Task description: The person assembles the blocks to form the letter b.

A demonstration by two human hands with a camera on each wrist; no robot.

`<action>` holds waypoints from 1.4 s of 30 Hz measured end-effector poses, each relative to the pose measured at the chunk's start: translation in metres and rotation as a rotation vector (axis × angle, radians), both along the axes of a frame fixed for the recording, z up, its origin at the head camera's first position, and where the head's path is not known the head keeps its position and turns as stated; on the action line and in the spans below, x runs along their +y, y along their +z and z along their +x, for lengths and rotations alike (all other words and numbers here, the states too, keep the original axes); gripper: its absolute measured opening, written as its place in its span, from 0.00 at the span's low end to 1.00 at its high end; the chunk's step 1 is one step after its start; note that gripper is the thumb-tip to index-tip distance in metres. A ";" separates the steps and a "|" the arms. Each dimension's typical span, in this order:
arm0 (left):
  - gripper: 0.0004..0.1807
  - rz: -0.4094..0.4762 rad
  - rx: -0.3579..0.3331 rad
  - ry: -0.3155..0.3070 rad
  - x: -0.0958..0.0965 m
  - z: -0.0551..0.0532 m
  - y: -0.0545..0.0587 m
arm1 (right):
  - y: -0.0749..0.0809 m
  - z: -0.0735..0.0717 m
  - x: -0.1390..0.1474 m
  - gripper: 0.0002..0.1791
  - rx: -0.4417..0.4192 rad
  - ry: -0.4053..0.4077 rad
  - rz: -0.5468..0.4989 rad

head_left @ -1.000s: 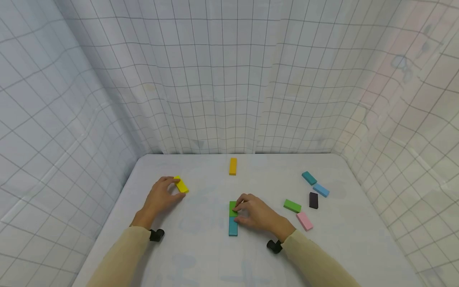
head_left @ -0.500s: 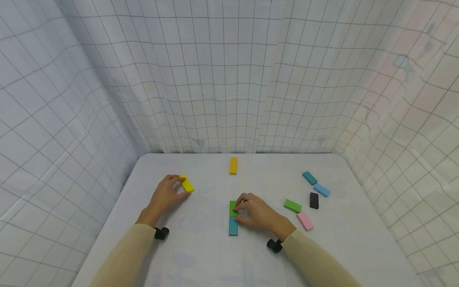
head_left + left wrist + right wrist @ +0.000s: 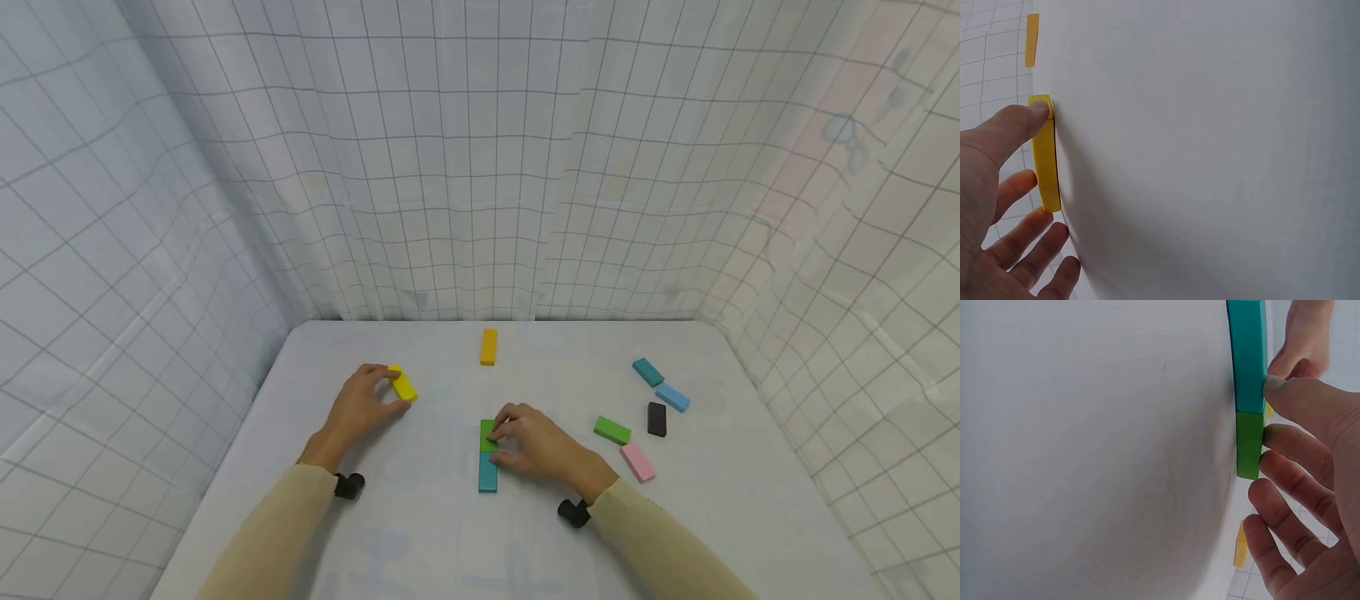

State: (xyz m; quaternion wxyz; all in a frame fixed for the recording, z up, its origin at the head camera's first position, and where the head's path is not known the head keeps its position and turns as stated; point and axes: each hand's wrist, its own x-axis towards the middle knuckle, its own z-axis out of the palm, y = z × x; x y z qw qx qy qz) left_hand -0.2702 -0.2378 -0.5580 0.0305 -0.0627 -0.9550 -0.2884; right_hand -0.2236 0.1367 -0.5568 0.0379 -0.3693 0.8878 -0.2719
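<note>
My left hand [image 3: 363, 406] pinches a yellow block [image 3: 403, 384] lengthwise on the left half of the white table. In the left wrist view the thumb lies on one end of this yellow block [image 3: 1046, 156], with fingertips by its other end. At the middle, a green block [image 3: 487, 433] and a teal block [image 3: 487, 473] lie end to end in a straight line. My right hand [image 3: 540, 443] rests on this pair from the right. In the right wrist view its thumb touches the teal block [image 3: 1249, 356], and fingertips touch the side of the green block [image 3: 1249, 445].
An orange block [image 3: 488, 347] lies near the table's [image 3: 420, 517] back edge. On the right are a second green block [image 3: 612, 430], a pink block [image 3: 637, 462], a dark block [image 3: 656, 419], a light blue block [image 3: 672, 397] and another teal block [image 3: 648, 372]. Gridded curtains [image 3: 495, 167] surround the table.
My left hand has moved right with the yellow block, closer to the middle pair. My right hand and the other blocks have stayed in place.
</note>
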 end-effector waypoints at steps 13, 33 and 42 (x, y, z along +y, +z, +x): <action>0.36 -0.006 -0.003 -0.016 0.017 -0.002 -0.001 | 0.003 0.001 -0.001 0.17 -0.008 -0.005 0.015; 0.36 0.003 -0.014 -0.060 0.048 -0.009 -0.002 | 0.002 0.000 -0.002 0.17 -0.020 -0.012 0.032; 0.35 0.003 -0.013 -0.085 0.064 -0.011 -0.001 | 0.001 -0.001 -0.002 0.18 -0.014 -0.014 0.034</action>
